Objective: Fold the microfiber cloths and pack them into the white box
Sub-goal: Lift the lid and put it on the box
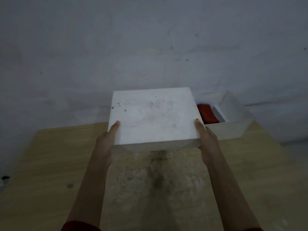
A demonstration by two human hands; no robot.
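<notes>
Head view, single frame, dim light.

- Lid [153, 114]: white, shallow, square, centre of frame. It is held off the table with its scuffed top face up. Taken to be the box's cover, though its underside is hidden.
- Left hand [106, 140]: clamped on the lid's left edge near the front corner, thumb flat on the top face. The other fingers are out of sight below.
- Right hand [205, 139]: clamped on the lid's right edge in the same way, thumb on top and fingers hidden.
- Box [230, 130]: white and open, right of centre. It sits at the far edge of the table against the wall, partly behind the lid's right side.
- Cloth [208, 114]: red and folded, lying inside the box at its left end. How many are stacked there cannot be told.
- Table [50, 164]: pale wood, filling the lower half, with a dark stain [158, 172] in the middle.
- Wall [150, 39]: grey and marked, filling the upper half.
- Sleeve [78, 226]: red cuff, bottom left.

Status: no loose cloth shows on the table, so folding and packing look finished. What appears left is to carry the lid right and seat it on the box.
</notes>
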